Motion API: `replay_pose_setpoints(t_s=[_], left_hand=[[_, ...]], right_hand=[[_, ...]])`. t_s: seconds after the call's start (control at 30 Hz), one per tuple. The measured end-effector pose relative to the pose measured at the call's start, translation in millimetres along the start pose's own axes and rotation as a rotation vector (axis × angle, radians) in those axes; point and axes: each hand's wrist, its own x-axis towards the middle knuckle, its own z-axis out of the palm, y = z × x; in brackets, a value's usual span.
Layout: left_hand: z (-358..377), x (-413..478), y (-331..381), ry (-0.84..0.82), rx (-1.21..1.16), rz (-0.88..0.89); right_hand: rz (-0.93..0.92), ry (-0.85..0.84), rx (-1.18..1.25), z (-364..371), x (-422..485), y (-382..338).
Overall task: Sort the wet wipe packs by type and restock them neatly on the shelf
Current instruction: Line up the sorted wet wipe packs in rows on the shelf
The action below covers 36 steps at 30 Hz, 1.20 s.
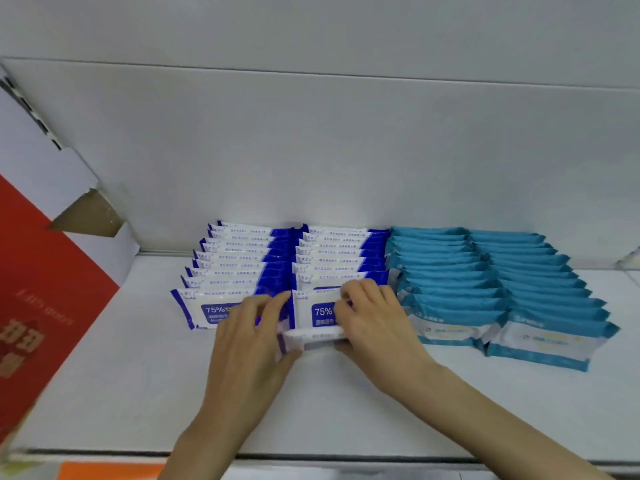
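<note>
Now, head view, step: the loose pack (313,337) is being added to the front of the second blue-and-white row (341,258), centre of the frame. With four tidy rows standing, restocking looks nearly done.
Left hand (249,341): grip closed on the pack's left end, fingers curled round it.
Right hand (375,323): grip on the right end, thumb beneath, fingers curled over the top and reaching the row's front pack.
Pack's place: lower centre, low over the shelf (346,410), lying almost flat, just in front of its row.
Next move: likely to tip it up to the same lean as the others, push it back snug, and line its ends up with the first blue-and-white row (239,261) beside it.
Pack's look: soft film, white face, deep-blue ends. Its print is blurred, but the front packs read "75%".
Right of centre: teal rows (485,271), the other type, kept apart.
Left edge: red box (52,289).
</note>
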Motion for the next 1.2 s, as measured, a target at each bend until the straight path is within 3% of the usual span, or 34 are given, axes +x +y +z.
replay_pose_setpoints(t_s=[0.13, 0.3, 0.4, 0.53, 0.63, 0.77, 0.93, 1.1, 1.2], left_hand=[[-1.4, 48.6, 7.9, -0.122, 0.284, 0.221], [-2.7, 84.4, 21.8, -0.506, 0.454, 0.209], [-2.0, 82.7, 21.0, -0.462, 0.485, 0.275], [11.1, 79.0, 11.3, -0.218, 0.384, 0.358], [14.8, 85.1, 13.9, -0.149, 0.351, 0.4], [17.3, 97.7, 17.7, -0.217, 0.384, 0.393], [8.2, 117.3, 17.6, -0.503, 0.521, 0.317], [14.6, 124.2, 19.2, -0.503, 0.496, 0.334], [20.5, 128.0, 22.7, -0.419, 0.5, 0.365]], right_hand=[[0.071, -0.008, -0.013, 4.6, 7.2, 6.2], [0.114, -0.179, -0.044, -1.6, 21.3, 16.7], [0.139, -0.219, -0.074, -2.8, 36.2, 18.5], [0.192, -0.081, -0.102, 6.6, 39.2, 19.1], [0.224, -0.004, -0.085, 13.1, 33.0, 21.5], [0.248, -0.027, -0.035, 15.7, 35.0, 27.4], [0.191, -0.242, 0.006, 2.2, 51.5, 26.6], [0.192, -0.281, -0.041, 4.5, 53.2, 32.1], [0.207, -0.324, -0.093, 1.7, 56.6, 35.4]])
